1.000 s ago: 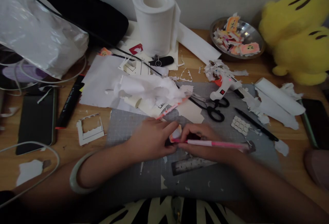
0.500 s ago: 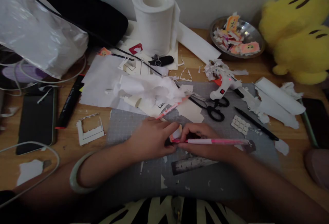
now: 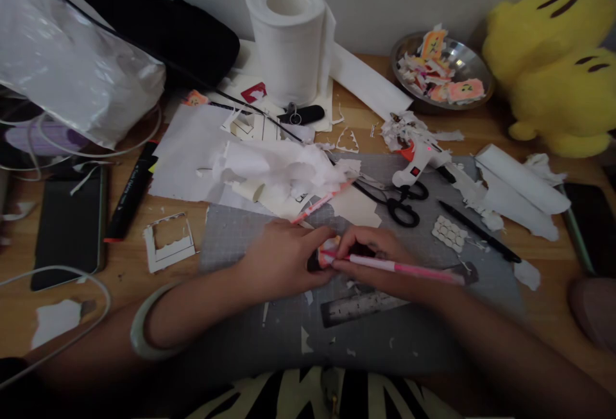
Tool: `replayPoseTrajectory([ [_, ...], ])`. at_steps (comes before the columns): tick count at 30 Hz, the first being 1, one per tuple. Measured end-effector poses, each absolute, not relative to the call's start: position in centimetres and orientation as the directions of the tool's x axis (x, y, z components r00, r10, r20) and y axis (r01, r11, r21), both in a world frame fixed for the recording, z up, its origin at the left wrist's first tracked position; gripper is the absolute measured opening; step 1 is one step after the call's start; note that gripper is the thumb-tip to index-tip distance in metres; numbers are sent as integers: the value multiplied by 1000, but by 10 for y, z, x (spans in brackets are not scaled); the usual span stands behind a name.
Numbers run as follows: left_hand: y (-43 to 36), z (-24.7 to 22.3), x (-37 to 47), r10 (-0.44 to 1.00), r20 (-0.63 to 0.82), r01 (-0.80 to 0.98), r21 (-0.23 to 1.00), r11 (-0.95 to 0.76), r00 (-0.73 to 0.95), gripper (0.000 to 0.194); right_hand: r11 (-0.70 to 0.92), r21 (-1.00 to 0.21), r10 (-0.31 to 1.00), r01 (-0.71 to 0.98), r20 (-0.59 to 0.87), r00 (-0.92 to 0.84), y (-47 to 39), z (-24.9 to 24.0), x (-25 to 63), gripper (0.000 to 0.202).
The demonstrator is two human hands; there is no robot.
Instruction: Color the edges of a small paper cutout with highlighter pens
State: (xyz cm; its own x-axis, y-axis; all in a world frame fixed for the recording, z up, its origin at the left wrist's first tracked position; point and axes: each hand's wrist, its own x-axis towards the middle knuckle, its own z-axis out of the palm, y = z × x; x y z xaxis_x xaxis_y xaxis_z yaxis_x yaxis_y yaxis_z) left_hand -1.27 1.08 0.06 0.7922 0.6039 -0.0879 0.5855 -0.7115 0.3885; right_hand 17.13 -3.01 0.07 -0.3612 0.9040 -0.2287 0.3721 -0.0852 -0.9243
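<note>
My left hand [image 3: 283, 258] pinches a small orange and white paper cutout [image 3: 330, 246] against the grey cutting mat [image 3: 231, 233]. My right hand [image 3: 380, 262] grips a pink craft knife [image 3: 409, 269], its tip touching the cutout between my fingers. Both hands meet at the mat's middle. A metal ruler [image 3: 359, 307] lies on the mat just below my right hand. Most of the cutout is hidden by my fingers.
Black scissors [image 3: 402, 204], a white glue gun [image 3: 418, 159] and a black pen [image 3: 479, 233] lie beyond my right hand. Torn paper [image 3: 283, 169], a tissue roll [image 3: 289, 40], a steel bowl [image 3: 476, 63] of scraps, a yellow plush [image 3: 558, 66], a phone [image 3: 67, 226] and a black marker [image 3: 129, 191] crowd the desk.
The knife's far end has dipped slightly and its tip has shifted a little on the cutout. My left hand holds the piece in the same place.
</note>
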Motion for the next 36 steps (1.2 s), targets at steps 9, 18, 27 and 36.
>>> replayPoseTrajectory([
  [9,11,2,-12,594,-109,584,389,-713,797,31,-122,-931,893,344,-254,-372,-30,1,171,12],
  [18,10,1,-13,599,-75,578,380,-722,797,30,-195,-904,913,381,-309,-267,-29,2,170,13],
  [27,11,1,-12,588,-83,569,388,-725,805,27,-206,-908,932,364,-296,-209,-30,0,170,14],
  [36,10,0,-12,586,-70,565,379,-733,807,28,-173,-916,924,361,-278,-261,-31,1,169,12],
])
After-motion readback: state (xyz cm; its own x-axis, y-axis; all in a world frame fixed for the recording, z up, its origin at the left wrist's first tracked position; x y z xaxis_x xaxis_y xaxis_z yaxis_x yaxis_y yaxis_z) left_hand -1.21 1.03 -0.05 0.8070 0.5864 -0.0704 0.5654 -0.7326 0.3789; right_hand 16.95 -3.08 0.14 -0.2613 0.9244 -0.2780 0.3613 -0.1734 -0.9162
